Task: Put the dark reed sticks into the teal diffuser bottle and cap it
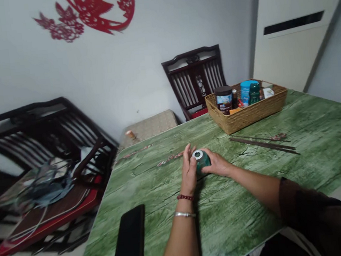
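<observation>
A small green glass bottle [203, 166] with a silvery-white ring around its round mouth stands on the green table [153, 198]. My right hand [217, 163] is closed around its right side, thumb toward me and fingers over the far edge. Against the left side rests my left hand [189, 168], its fingers fairly straight and pointing away from me, cupping the bottle. The far side of the bottle is hidden. Several thin dark brown sticks [265, 145] lie on the table to the right.
A woven basket [247, 114] holding a brown-lidded jar [224, 99], a blue canister [247, 90] and other containers stands at the back right. A black phone [129, 242] lies at the near left. Dark wooden chairs [194, 81] stand beyond and left of the table, one piled with cloth [53, 183].
</observation>
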The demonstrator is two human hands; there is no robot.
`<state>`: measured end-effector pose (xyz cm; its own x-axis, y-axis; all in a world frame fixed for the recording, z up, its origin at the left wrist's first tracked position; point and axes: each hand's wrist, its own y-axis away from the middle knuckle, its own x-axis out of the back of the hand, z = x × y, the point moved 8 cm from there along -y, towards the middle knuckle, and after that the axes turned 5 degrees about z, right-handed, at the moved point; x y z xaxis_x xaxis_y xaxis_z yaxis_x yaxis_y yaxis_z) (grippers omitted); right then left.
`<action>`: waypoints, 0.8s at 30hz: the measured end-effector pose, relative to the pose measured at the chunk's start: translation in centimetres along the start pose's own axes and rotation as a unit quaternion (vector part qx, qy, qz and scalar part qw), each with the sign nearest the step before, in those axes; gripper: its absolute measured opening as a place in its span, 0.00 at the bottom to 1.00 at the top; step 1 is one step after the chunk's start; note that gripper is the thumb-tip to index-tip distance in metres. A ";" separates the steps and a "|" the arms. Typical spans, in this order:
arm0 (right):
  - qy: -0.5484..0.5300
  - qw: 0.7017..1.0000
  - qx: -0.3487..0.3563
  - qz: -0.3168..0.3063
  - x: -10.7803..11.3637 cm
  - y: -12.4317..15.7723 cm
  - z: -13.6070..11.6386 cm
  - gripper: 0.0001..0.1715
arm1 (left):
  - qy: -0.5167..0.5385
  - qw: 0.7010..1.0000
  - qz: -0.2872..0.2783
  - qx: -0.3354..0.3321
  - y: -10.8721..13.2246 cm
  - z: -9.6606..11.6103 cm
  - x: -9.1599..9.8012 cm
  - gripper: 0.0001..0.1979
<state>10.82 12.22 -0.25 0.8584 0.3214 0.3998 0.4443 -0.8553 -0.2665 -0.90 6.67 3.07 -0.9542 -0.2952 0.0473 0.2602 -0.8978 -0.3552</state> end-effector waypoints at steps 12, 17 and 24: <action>0.022 1.000 0.004 -0.011 0.3 0.0 -0.4 0.44 | 0.051 0.998 0.022 -0.012 -0.3 -0.6 0.8 0.34; 0.006 1.000 0.008 -0.004 0.2 0.0 -0.2 0.43 | 0.015 0.999 -0.027 -0.015 -0.3 -0.2 0.1 0.38; 0.034 0.999 0.002 -0.003 0.3 -0.4 -0.2 0.47 | 0.016 1.000 0.015 -0.014 -1.0 -1.0 1.6 0.42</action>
<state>10.84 12.57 0.11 0.8366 0.2975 0.4599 0.4501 -0.8519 -0.2678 -2.85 7.44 2.58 -0.9504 -0.3110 0.0066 0.2850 -0.8792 -0.3818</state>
